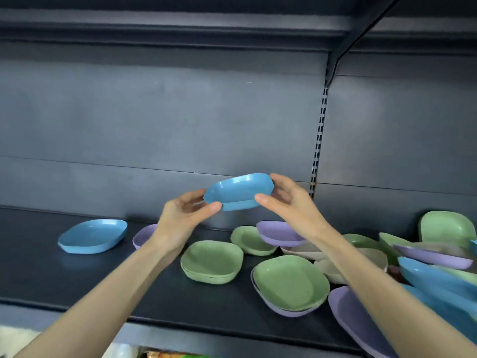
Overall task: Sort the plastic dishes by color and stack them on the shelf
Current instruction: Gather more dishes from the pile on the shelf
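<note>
I pinch the blue dish (238,191) with left hand (180,218) and right hand (286,200) above the shelf (38,267); it looks light, stiff, slick, best held at opposite rims.

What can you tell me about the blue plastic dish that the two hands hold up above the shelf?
The blue plastic dish is shallow, a rounded square with a raised rim, smooth and slightly glossy. It looks empty and is tilted, with its inside facing the camera. It hangs in the air above the dark shelf, touching no other dish. The left hand grips its left edge and the right hand its right edge.
</note>
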